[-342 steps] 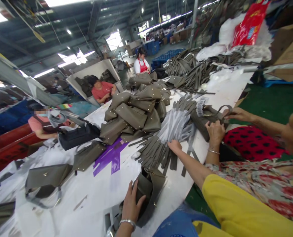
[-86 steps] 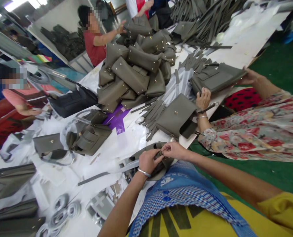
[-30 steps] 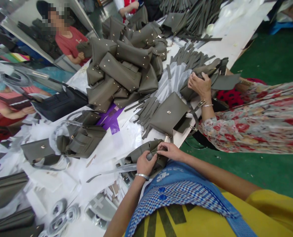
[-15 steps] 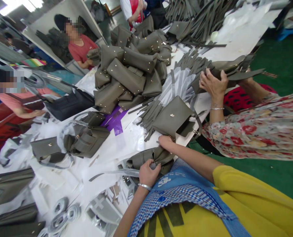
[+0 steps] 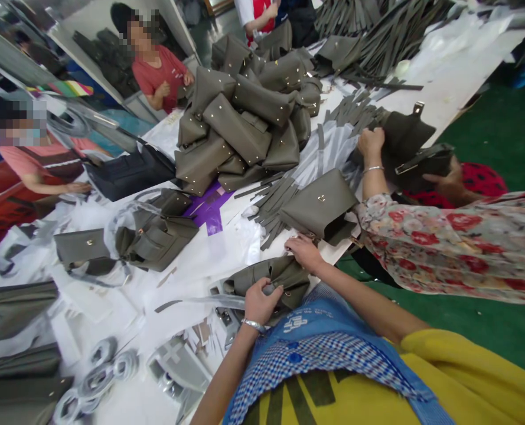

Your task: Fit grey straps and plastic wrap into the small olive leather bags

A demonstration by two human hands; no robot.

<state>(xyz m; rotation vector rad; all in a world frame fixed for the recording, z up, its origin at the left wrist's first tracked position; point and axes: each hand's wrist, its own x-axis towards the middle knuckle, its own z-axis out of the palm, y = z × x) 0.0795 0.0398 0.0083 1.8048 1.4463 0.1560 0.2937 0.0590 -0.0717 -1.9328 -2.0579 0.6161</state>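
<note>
Basically, nearest is the blue apron [image 5: 302, 324] w/ checked trim, over a yellow top [image 5: 324, 401]. L hand [image 5: 263, 302], bracelet at the wrist, has its grip clamped on the olive bag [image 5: 256, 276], thumb & fingers at the bag's near side. The bag lies at the near edge of the white table [image 5: 156, 330], right by the apron, its body creased. R hand [image 5: 304, 252] is just past the bag's far side, fingertips bunched nr the flap bag [image 5: 318, 203]; can't tell if that grip is shut or what, if anything, it holds. A wrapped strap [image 5: 200, 301] runs out to the L of L hand. Also L on the table: grey item w/ pale cross [image 5: 180, 363], wrapped coils [image 5: 105, 375], more olive bags. Flap bag, w/ gold-coloured clasp, sits beyond R hand, beside the strap bundle [image 5: 275, 206]. To the R, a co-worker in a floral sleeve [image 5: 448, 239] handles another bag [image 5: 406, 133] w/ both hands. Mid-table: purple film [image 5: 211, 209], a black bag [image 5: 129, 171] to its L, & the bag heap [image 5: 244, 118] behind. Farther off, loose straps [image 5: 381, 35] are piled up R, & a person in red [image 5: 160, 74] is across the table.
</note>
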